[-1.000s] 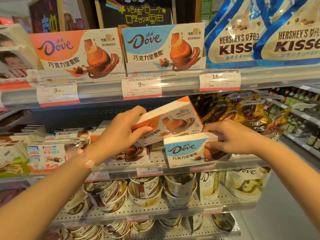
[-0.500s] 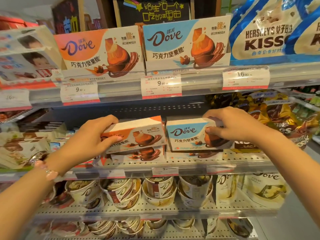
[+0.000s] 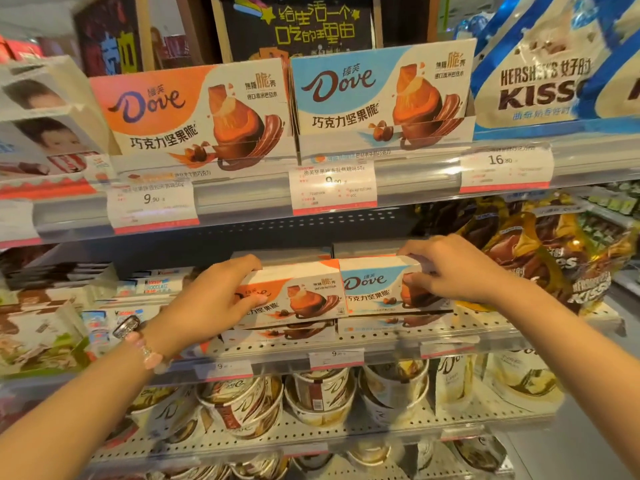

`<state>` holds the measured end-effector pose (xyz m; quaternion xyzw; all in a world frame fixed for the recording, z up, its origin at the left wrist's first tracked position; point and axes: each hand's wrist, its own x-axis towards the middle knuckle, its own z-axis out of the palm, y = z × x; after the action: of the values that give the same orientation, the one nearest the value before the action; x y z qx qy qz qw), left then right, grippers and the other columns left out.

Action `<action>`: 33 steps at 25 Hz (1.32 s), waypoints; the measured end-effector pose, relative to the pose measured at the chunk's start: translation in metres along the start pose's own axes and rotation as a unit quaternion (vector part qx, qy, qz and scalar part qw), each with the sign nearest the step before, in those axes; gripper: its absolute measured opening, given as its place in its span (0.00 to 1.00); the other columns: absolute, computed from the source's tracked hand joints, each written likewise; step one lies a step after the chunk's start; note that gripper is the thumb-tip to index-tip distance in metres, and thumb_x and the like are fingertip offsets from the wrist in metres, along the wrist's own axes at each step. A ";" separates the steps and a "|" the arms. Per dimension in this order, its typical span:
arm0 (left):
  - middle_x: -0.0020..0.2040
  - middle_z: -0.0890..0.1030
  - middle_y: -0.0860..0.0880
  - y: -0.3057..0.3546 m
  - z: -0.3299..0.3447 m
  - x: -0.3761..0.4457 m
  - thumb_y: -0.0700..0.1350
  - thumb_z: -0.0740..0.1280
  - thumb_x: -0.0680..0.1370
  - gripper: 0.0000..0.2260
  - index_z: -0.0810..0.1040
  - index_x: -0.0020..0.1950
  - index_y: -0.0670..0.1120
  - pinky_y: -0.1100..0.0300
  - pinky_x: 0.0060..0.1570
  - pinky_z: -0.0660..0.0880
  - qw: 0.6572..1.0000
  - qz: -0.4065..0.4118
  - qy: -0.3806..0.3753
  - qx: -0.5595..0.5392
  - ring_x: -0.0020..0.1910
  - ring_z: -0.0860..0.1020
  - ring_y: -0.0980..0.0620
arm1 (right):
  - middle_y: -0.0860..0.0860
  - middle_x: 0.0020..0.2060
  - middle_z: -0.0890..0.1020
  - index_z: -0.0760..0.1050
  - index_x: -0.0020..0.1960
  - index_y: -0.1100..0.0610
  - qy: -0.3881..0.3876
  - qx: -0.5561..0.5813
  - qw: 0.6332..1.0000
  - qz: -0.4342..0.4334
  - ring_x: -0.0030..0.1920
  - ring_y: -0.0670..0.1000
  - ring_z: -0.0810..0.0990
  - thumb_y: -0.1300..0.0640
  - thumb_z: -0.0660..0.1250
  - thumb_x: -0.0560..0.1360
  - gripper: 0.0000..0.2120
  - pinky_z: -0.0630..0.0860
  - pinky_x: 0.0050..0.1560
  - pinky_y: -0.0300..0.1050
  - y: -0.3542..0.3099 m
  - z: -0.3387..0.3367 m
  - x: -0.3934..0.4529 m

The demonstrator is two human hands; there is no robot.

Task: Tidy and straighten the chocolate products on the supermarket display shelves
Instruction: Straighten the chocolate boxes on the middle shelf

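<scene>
An orange Dove box (image 3: 304, 292) and a blue Dove box (image 3: 374, 285) stand side by side, level, on the middle shelf (image 3: 381, 337), each on top of another box of its kind. My left hand (image 3: 214, 299) grips the orange box at its left end, fingers over the top and thumb on the front. My right hand (image 3: 450, 268) holds the blue box at its right end in the same way. The two boxes touch at their inner ends.
On the top shelf stand large orange (image 3: 194, 116) and blue (image 3: 377, 95) Dove display boxes, with Hershey's Kisses bags (image 3: 540, 74) to the right. Gold Kisses bags (image 3: 540, 251) crowd the middle shelf's right. Kinder boxes (image 3: 156, 285) lie left. Dove cups (image 3: 318, 396) fill the shelf below.
Both boxes were tilted and held out from the shelf a second ago. They have since been pushed back and set level, side by side, on the stacks.
</scene>
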<state>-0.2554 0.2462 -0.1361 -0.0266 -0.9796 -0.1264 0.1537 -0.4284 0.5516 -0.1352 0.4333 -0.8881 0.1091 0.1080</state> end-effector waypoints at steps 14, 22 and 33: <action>0.52 0.72 0.56 -0.021 0.003 0.010 0.51 0.70 0.73 0.12 0.71 0.53 0.53 0.64 0.49 0.70 0.999 0.006 -0.031 0.025 0.51 0.73 0.57 | 0.52 0.56 0.74 0.74 0.58 0.52 0.040 -0.038 0.998 -0.010 0.56 0.54 0.73 0.51 0.72 0.66 0.21 0.69 0.52 0.47 0.002 0.027 0.008; 0.68 0.68 0.56 -0.017 0.019 0.010 0.55 0.65 0.75 0.21 0.68 0.67 0.54 0.61 0.65 0.62 0.998 0.044 -0.025 0.024 0.66 0.66 0.56 | 0.50 0.64 0.73 0.73 0.64 0.50 0.015 0.083 0.996 -0.036 0.62 0.50 0.71 0.51 0.71 0.71 0.22 0.68 0.61 0.44 -0.024 0.038 0.030; 0.61 0.76 0.56 -0.028 0.012 0.013 0.49 0.64 0.77 0.15 0.69 0.64 0.55 0.71 0.47 0.71 0.997 0.063 -0.051 0.000 0.56 0.73 0.60 | 0.49 0.61 0.76 0.75 0.63 0.54 -0.021 0.233 0.972 0.003 0.60 0.46 0.74 0.50 0.68 0.73 0.19 0.74 0.58 0.43 -0.021 0.035 0.037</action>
<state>-0.2740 0.2226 -0.1499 -0.0945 -0.9826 -0.1150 0.1107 -0.4378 0.5011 -0.1558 0.4462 -0.8415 0.3041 -0.0148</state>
